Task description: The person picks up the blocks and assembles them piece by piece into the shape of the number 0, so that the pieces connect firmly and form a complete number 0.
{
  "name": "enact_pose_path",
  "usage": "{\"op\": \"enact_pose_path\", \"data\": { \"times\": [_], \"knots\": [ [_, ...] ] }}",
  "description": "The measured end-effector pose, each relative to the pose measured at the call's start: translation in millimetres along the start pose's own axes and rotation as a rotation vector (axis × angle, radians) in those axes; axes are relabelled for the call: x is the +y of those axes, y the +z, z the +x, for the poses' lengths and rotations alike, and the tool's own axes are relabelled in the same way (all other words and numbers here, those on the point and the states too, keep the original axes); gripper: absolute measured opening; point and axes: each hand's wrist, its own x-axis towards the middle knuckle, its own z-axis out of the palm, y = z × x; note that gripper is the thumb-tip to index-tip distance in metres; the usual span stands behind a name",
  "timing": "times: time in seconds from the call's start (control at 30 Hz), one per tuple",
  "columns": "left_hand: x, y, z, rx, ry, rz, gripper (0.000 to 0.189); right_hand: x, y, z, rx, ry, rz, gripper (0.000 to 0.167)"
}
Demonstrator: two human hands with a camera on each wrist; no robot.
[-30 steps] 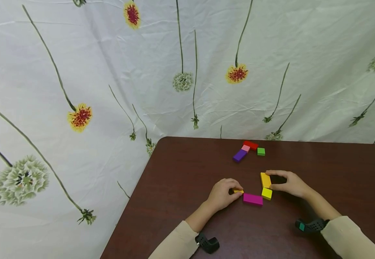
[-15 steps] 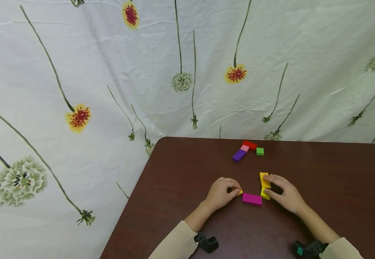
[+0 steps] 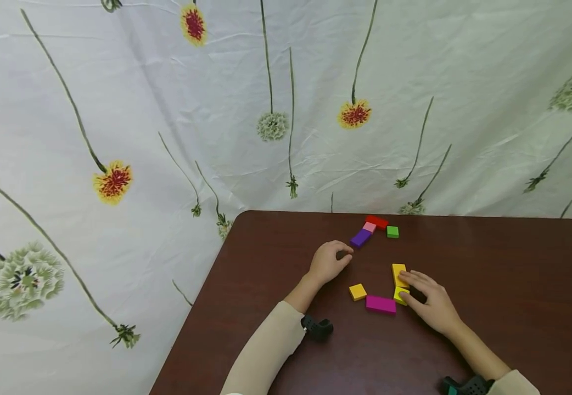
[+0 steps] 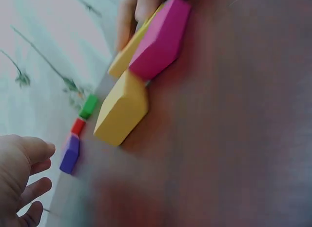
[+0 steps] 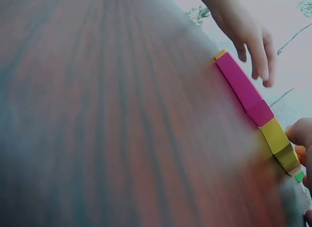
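Observation:
My left hand (image 3: 329, 262) hangs over the table with loosely bent fingers, holding nothing, just short of a purple block (image 3: 360, 237). My right hand (image 3: 431, 304) rests on two blocks: its fingertips touch a long orange-yellow block (image 3: 398, 271), and its thumb lies at a yellow block (image 3: 397, 293). These two meet end to end. A magenta block (image 3: 381, 304) adjoins the yellow one at the near side. At the magenta block's left end sits a small orange-yellow block (image 3: 357, 292), seen large in the left wrist view.
Toward the far table edge, a pink block (image 3: 369, 226) touches the purple block and a red block (image 3: 376, 221). A green block (image 3: 392, 232) stands just right of them. Behind the brown table (image 3: 266, 247) hangs a flower-printed white cloth (image 3: 226, 82).
My left hand has let go of the small orange-yellow block and moved away toward the purple one. The right hand has shifted nearer, from the long orange-yellow block onto both yellowish blocks.

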Motion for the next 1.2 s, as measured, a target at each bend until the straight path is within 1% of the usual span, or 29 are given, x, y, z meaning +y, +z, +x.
{"op": "enact_pose_path", "data": {
  "times": [0.17, 0.3, 0.4, 0.5, 0.67, 0.83, 0.93, 1.07, 1.13, 1.2],
  "knots": [
    [-5.2, 7.8, 25.8, -0.047, -0.087, 0.017, 0.027, 2.4, -0.5, -1.2, 0.0, -0.001, -0.005, 0.041],
    [-3.9, 12.8, 38.3, -0.092, -0.137, 0.045, 0.037, 2.3, 0.5, -0.4, 0.014, -0.022, -0.017, 0.04],
    [-0.2, 16.9, 44.7, -0.104, -0.166, 0.085, 0.04, 2.3, 0.8, -0.1, 0.022, -0.03, -0.023, 0.04],
    [4.1, 20.9, 49.1, -0.102, -0.2, 0.125, 0.039, 2.5, 0.4, -0.3, 0.024, -0.03, -0.023, 0.04],
    [9.4, 24.2, 49.8, -0.086, -0.234, 0.158, 0.037, 3.1, -0.4, -0.8, 0.022, -0.025, -0.02, 0.04],
    [13.7, 22.6, 41.0, -0.071, -0.226, 0.219, 0.036, 3.1, -0.7, -1.0, 0.016, -0.01, -0.014, 0.041],
    [15.1, 20.7, 34.5, -0.083, -0.206, 0.237, 0.037, 3.6, -1.4, -1.3, 0.013, 0.003, -0.008, 0.041],
    [10.0, 16.8, 31.5, -0.11, -0.174, 0.194, 0.045, 4.0, -1.8, -1.2, 0.012, 0.006, -0.007, 0.042],
    [4.1, 14.5, 33.6, -0.143, -0.145, 0.154, 0.053, 4.2, -1.2, -1.2, 0.012, 0.005, -0.009, 0.042],
    [-2.5, 12.0, 36.9, -0.193, -0.115, 0.114, 0.061, 4.1, 0.0, -1.4, 0.012, 0.001, -0.014, 0.042]
  ]
}}
